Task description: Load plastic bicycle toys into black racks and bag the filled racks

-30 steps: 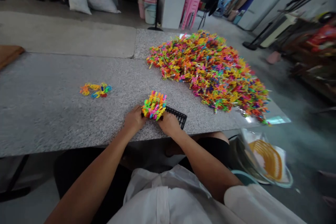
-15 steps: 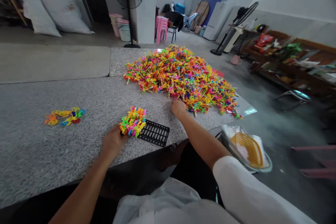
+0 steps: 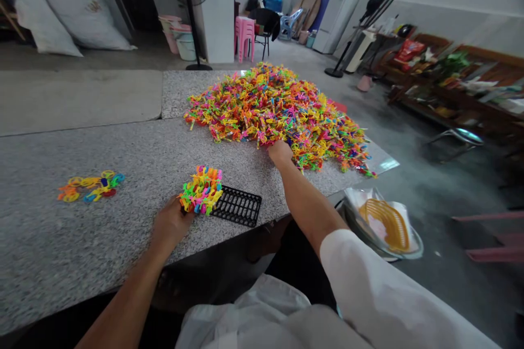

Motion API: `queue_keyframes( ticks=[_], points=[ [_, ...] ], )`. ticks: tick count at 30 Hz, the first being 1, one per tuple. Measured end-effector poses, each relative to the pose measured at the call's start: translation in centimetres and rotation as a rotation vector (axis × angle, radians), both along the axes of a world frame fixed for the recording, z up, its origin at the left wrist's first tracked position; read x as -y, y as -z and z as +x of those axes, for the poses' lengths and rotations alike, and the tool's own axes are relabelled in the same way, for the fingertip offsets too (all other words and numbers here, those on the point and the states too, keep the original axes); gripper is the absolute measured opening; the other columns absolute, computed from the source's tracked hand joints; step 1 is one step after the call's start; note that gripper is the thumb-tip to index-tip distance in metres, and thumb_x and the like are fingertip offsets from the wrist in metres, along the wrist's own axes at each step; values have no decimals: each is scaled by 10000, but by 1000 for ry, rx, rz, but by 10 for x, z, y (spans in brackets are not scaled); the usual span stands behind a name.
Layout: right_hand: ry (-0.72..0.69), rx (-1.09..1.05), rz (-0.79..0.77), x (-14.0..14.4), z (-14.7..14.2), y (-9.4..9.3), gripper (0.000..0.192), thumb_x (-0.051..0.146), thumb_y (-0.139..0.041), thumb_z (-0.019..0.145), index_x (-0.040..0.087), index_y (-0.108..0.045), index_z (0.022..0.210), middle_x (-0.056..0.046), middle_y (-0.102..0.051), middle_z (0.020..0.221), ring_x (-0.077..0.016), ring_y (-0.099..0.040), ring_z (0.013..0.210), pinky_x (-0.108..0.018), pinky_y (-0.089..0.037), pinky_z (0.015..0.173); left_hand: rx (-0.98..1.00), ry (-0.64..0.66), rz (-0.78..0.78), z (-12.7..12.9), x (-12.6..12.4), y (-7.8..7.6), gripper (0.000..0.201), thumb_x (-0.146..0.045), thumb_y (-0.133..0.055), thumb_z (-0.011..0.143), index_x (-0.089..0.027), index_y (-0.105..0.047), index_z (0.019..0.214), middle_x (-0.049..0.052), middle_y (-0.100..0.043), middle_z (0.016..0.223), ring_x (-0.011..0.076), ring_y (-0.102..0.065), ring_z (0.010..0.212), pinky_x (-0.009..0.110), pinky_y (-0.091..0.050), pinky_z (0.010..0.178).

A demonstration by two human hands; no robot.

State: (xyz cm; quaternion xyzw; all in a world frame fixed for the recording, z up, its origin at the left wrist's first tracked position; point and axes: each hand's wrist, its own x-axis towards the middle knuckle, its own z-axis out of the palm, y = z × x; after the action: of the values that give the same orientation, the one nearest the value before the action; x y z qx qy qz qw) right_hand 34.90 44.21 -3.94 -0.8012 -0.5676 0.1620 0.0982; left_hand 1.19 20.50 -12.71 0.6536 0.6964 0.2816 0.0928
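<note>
My left hand (image 3: pixel 171 219) grips the left end of a black slotted rack (image 3: pixel 239 206) lying on the speckled stone table (image 3: pixel 143 147). Small bright plastic pieces (image 3: pixel 201 191) stand packed in the rack's left half, while the slots on the right show bare. Reaching forward, my right hand (image 3: pixel 280 152) touches the near edge of a large heap of colourful plastic pieces (image 3: pixel 278 109). Its fingers are hidden by the back of the hand and the heap. Off to the left lies a small cluster of similar pieces (image 3: pixel 90 186).
A bag-lined bin holding a yellow basket (image 3: pixel 387 223) stands on the floor to the right of the table. Beyond the table are a standing fan (image 3: pixel 186 5), stacked pink stools (image 3: pixel 244 35) and white sacks (image 3: pixel 85 16). A wooden bench with clutter (image 3: pixel 450 92) lines the right side.
My right hand has pushed slightly farther forward into the heap's near edge. My left hand still holds the rack; the whole view has shifted a little.
</note>
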Motion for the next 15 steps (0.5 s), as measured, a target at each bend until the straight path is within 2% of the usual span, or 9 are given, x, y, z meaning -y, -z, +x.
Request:
queue_keyframes(
  ticks=[3,7,9,12,15],
  points=[
    [-86,18,-25,26,-6,7,486,415,-550,1089,73,-769,1356,-277,-773,1308,-351,-756,1237,-382,-581,985,-9,-30,-8,1,1,1,201,-386,-582,861,-234,-699,920,83,-710,936,290,-709,871,368,-549,762],
    [-352,111,-62,87,-17,27,396,441,-563,1084,168,-828,1191,-193,-821,1196,-317,-777,1156,-350,-568,954,-6,-22,-32,2,2,1,195,-362,-595,866,-228,-712,947,92,-716,973,287,-713,883,368,-549,769],
    [-436,141,-52,111,-22,34,376,455,-564,1090,191,-825,1149,-162,-827,1153,-299,-777,1130,-335,-562,942,2,-13,-41,2,2,0,180,-353,-613,866,-228,-715,945,92,-716,971,287,-715,892,367,-551,777],
    [-478,163,-25,124,-25,38,335,445,-607,1081,192,-801,1185,-151,-812,1189,-273,-764,1135,-307,-554,936,14,-7,-35,2,2,-1,172,-342,-641,862,-231,-722,966,86,-720,984,283,-717,912,362,-553,791],
    [-516,169,-5,116,-27,36,297,373,-617,1076,184,-791,1227,-161,-784,1280,-256,-761,1135,-297,-549,947,17,-12,-36,2,3,-1,139,-332,-651,862,-232,-713,937,74,-707,961,271,-705,886,355,-549,774]
  ],
)
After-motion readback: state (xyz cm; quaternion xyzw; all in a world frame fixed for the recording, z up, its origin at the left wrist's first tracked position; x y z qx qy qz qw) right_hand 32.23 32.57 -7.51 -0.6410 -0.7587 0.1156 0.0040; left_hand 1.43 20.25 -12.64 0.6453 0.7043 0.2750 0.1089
